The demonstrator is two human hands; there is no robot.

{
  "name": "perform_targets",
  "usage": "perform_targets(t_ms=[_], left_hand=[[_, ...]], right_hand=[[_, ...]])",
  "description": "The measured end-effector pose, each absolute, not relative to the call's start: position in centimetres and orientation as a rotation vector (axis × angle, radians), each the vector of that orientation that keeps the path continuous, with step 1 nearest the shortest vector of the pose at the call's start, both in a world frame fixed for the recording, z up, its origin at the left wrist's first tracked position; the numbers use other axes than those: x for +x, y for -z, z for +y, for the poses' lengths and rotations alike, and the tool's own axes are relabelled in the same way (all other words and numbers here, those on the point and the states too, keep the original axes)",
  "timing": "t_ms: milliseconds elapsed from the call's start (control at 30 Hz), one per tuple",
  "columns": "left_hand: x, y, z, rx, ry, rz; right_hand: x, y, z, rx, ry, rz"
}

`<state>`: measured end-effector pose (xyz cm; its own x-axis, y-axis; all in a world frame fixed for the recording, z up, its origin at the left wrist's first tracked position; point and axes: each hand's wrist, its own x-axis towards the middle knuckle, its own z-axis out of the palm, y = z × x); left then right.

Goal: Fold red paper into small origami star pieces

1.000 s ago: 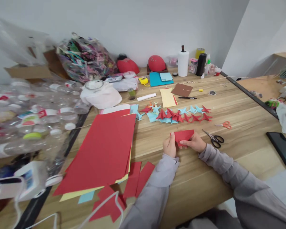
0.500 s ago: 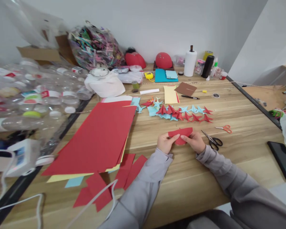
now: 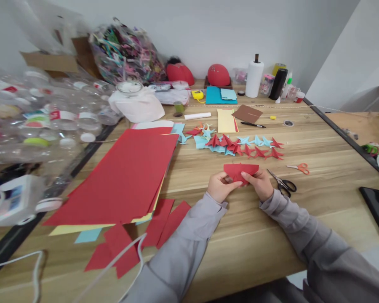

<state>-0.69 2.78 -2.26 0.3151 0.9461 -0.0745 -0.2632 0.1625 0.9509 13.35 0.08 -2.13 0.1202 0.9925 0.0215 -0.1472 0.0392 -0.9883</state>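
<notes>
we have both forearms stretched forward in grey sleeves, wrists close together. our left hand is curled, thumb and fingertips pinched. our right hand sits just beside it, fingers bent inward, thumb on top, also pinching.

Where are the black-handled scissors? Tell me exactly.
In the head view, the black-handled scissors lie on the wooden table just right of the right hand, with the small orange scissors beyond them.
</notes>
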Motion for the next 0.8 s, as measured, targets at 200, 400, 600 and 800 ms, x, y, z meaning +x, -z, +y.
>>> perform_targets(t_ms=[200,400,600,800], left_hand=[[-0.6,2.3,2.5,1.087,-0.972,0.873],[-0.3,2.3,2.3,1.087,-0.986,0.881],[-0.5,1.3,2.1,1.071,-0.954,0.831],[-0.5,2.1,2.3,1.042,-0.983,0.813]], right_hand=[[13.3,2.2,0.2,-1.115,-1.133,-1.016],[13.2,2.0,0.0,-1.114,-1.114,-1.044],[13.0,1.6,-0.2,-1.115,-1.213,-0.991],[13.5,2.5,0.4,-1.186,-1.181,-0.88]])
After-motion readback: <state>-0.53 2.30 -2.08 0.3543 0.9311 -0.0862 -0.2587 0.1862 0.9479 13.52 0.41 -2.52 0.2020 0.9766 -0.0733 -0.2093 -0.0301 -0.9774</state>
